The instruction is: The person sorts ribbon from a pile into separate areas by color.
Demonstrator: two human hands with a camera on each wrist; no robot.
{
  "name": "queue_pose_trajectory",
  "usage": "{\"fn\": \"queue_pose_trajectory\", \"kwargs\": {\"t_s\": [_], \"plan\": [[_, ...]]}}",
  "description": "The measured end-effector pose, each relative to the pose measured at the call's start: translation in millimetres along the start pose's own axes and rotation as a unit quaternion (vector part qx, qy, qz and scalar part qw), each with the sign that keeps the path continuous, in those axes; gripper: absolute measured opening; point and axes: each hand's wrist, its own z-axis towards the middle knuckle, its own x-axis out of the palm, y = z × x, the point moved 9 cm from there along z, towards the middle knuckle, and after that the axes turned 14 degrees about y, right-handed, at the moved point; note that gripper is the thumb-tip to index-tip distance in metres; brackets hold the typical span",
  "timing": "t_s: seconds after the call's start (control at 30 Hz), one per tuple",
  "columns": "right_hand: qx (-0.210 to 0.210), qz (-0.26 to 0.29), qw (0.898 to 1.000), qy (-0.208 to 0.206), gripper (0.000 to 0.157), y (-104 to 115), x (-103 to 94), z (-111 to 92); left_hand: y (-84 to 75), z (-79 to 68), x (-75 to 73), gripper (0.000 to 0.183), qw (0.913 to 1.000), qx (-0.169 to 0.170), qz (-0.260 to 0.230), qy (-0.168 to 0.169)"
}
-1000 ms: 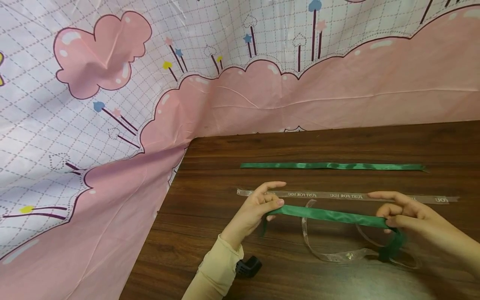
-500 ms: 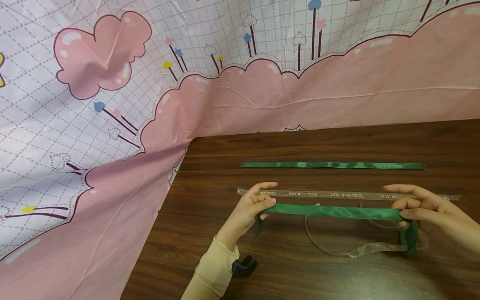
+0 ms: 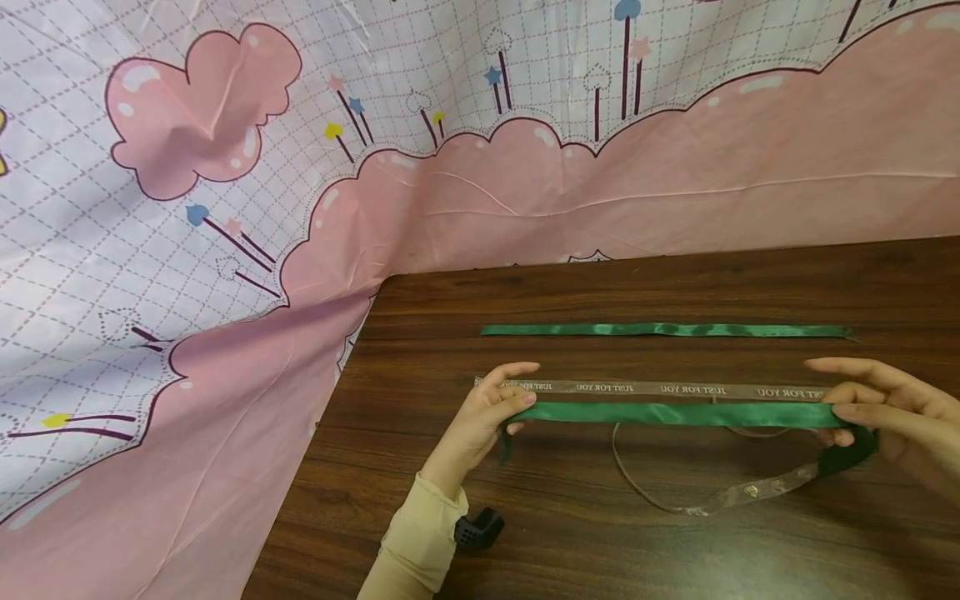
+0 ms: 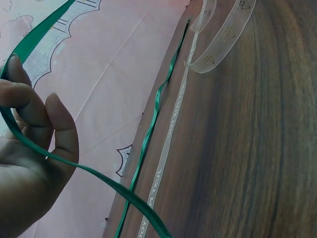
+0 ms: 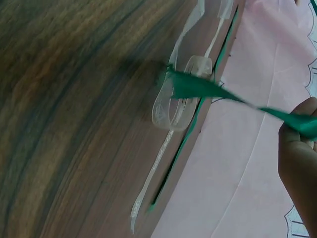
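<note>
A green satin ribbon is stretched level between both hands above the table. My left hand pinches it near one end between thumb and fingers, and a short tail hangs below. My right hand pinches it toward the other end, the loose end drooping beneath; in the right wrist view that green tail hangs twisted. Behind, a sheer ribbon printed "JUST FOR YOU" lies straight, partly covered by the hands. Farther back lies another green ribbon, also straight. A curled sheer ribbon loops on the table under the held one.
The dark wood table meets a pink and white patterned cloth at its back and left edges. A black object shows beside the left sleeve.
My right hand has moved right and slightly up, my left hand slightly left. The green ribbon's span between them has lengthened and levelled out.
</note>
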Motion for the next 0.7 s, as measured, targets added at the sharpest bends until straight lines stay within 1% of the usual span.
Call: {"fn": "queue_pose_trajectory", "kwargs": {"t_s": [0.13,0.17,0.27,0.37,0.43,0.53,0.6,0.67,0.7], "plan": [[-0.024,0.010,1.000,-0.003,0.059,3.8,-3.7,-3.0,1.0,-1.8,-4.3,0.045,0.9999,-0.006,0.002,-0.009],[-0.025,-0.007,1.000,-0.007,0.059,5.4,-4.7,-3.6,1.1,-2.1,-5.4,0.046,0.9999,-0.006,0.001,-0.011],[-0.040,-0.048,0.998,0.002,0.060,12.6,-6.2,-2.4,1.4,-3.1,-9.3,0.046,0.9998,-0.007,0.003,-0.020],[-0.039,-0.099,0.994,0.002,0.061,17.0,-11.7,-4.8,1.8,-3.9,-12.0,0.045,0.9997,-0.008,0.003,-0.021],[-0.041,-0.102,0.994,0.005,0.063,16.1,-17.3,-8.6,2.3,-4.6,-12.9,0.045,0.9997,-0.011,0.002,-0.021],[-0.036,-0.112,0.993,-0.030,0.063,11.0,-29.8,-19.1,3.1,-5.0,-13.8,0.048,0.9997,-0.014,0.002,-0.019],[-0.035,-0.104,0.993,-0.047,0.063,7.0,-37.0,-25.1,3.4,-5.0,-14.4,0.048,0.9997,-0.017,0.002,-0.019],[-0.040,-0.103,0.992,-0.057,0.062,5.5,-42.4,-29.6,3.5,-4.6,-15.3,0.047,0.9997,-0.018,0.002,-0.019],[-0.044,-0.102,0.992,-0.053,0.061,5.4,-44.3,-31.3,3.3,-4.5,-15.6,0.046,0.9997,-0.017,0.001,-0.018]]}}
